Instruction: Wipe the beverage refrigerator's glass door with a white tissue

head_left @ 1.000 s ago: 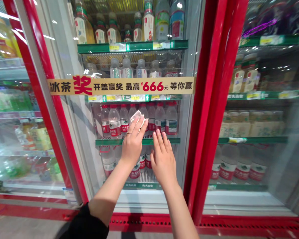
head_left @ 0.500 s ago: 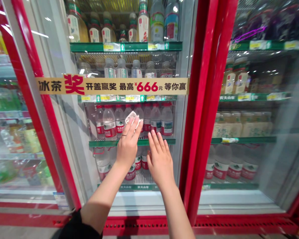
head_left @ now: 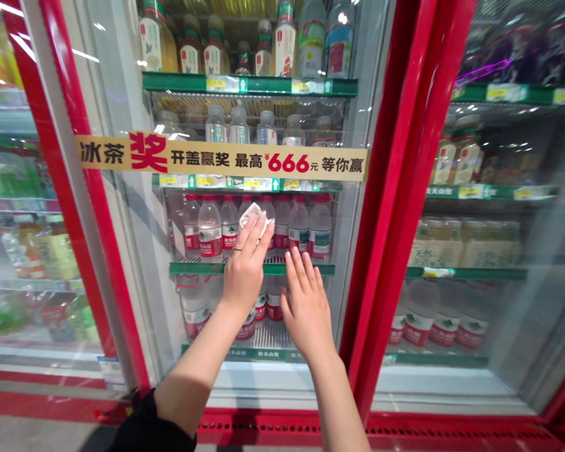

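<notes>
I see a white cloth [head_left: 248, 217] and a black left sleeve [head_left: 153, 427]. The door frames [head_left: 412, 157] show me glossy red, and the red grille [head_left: 263, 441] near the floor is dotted with dark holes. The banner [head_left: 230, 166] is tan, lettered in black and red. Green shelf edges [head_left: 164, 81] carry yellow-and-white tags [head_left: 220, 83]; mid-shelf I get clear bottles [head_left: 210, 216], red-capped, with red-and-white labels [head_left: 210, 242].

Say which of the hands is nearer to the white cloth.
Left: the left hand is on the white cloth, partly covering it; the right hand is lower, to the right, apart from it.
</notes>
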Motion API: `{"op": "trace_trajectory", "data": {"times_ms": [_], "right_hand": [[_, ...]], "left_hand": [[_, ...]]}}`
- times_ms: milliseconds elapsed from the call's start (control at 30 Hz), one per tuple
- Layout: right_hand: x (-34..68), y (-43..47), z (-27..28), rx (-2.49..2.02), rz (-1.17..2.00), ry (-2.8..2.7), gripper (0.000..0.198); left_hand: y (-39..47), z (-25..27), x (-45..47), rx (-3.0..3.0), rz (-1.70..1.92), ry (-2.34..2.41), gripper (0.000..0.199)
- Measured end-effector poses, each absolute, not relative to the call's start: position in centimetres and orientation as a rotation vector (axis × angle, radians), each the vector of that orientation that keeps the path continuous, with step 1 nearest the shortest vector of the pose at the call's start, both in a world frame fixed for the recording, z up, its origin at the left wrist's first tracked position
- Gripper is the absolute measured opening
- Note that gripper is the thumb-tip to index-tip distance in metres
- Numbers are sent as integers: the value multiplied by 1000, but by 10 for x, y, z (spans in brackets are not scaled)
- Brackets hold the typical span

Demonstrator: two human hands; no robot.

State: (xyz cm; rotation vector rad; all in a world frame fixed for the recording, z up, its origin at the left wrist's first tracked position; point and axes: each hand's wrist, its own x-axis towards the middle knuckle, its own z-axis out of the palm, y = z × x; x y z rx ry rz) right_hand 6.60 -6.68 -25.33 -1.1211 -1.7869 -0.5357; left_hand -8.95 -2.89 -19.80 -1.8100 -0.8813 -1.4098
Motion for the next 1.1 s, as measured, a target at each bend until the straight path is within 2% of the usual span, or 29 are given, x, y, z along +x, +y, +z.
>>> {"op": "trace_trajectory", "data": {"times_ms": [133, 267, 500, 700, 833, 933, 1100], "right_hand": [[70, -68, -253, -1145, -527, -1793, 93], [70, -68, -254, -1147, -524, -1797, 96], [68, -69, -257, -1119, -515, -1777, 99], [69, -71, -255, -1162, -471, -1755, 97], [72, -72, -256, -1211, -526, -1764, 97], [79, -72, -256, -1193, -506, -1757, 94], [85, -69, -255, -1153, -509, -1755, 92]], "left_hand": [[-32, -209, -86, -1716, -1449, -960, 86], [-37, -228, -79, -1791, -1319, -912, 91], [-32, -201, -88, -1728, -1381, -931, 88], [-32, -221, -71, -1704, -1386, -968, 90], [-32, -213, -69, -1763, -1291, -899, 92], [-32, -204, -79, -1691, -1383, -959, 88], [-35, -217, -77, -1693, -1444, -996, 88]]}}
